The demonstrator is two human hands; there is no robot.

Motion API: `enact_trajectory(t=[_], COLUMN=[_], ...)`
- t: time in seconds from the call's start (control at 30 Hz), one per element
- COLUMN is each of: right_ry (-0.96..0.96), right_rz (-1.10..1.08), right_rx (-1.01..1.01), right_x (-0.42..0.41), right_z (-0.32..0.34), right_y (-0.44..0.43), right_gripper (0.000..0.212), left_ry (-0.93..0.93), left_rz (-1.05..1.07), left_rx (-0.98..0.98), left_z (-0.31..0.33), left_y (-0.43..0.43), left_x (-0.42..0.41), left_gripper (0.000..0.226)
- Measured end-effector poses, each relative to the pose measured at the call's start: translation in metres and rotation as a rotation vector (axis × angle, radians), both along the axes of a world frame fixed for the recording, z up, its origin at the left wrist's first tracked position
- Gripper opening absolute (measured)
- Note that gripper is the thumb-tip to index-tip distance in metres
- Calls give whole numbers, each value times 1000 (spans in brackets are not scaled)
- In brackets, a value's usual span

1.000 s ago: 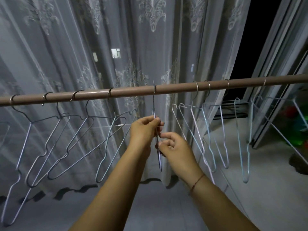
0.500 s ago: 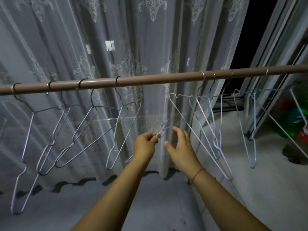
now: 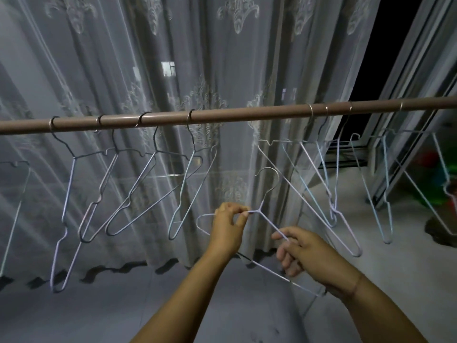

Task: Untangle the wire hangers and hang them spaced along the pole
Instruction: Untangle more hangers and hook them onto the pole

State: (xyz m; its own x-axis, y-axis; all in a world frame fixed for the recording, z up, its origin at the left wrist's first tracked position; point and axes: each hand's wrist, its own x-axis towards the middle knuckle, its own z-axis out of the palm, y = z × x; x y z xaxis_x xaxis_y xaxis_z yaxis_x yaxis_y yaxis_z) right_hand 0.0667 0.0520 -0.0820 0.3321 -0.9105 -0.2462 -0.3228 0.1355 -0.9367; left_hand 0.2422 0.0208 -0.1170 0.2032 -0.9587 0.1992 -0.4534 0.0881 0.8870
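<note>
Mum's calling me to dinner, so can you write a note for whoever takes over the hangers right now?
Left hand pinches the loose hanger at its neck; right hand holds its shoulder wire. It is off the pole, hook up.
Done: four left hangers hang spaced.
To do: hook the held one into the middle gap, then untangle and spread the right bunch, which looks crossed.

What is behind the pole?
A sheer patterned curtain hangs behind the pole; a lit window glows faintly through it. At right is a dark opening. The pole covers a strip of curtain, and the curtain blurs whatever is outside.
</note>
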Motion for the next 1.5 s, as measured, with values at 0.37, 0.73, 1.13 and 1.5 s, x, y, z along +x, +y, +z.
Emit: enact_trajectory(t=[0.37,0.73,1.13,1.5], right_ry=[-319,-352,-343,-157], right_rz=[-105,-104,-106,-184], right_rx=[-120,-233,-158,-374], right_x=[-5,4,2,9], right_z=[49,73,57,48], right_y=[14,-3,-7,11], right_gripper=[32,32,35,46], left_ry=[568,658,643,575], left_rz=[-99,-87,17,81], left_rx=[57,6,188,31], left_z=[74,140,115,102], left_y=[12,-29,-48,2], left_x=[-65,-65,-64,-31], left_gripper=[25,17,23,30])
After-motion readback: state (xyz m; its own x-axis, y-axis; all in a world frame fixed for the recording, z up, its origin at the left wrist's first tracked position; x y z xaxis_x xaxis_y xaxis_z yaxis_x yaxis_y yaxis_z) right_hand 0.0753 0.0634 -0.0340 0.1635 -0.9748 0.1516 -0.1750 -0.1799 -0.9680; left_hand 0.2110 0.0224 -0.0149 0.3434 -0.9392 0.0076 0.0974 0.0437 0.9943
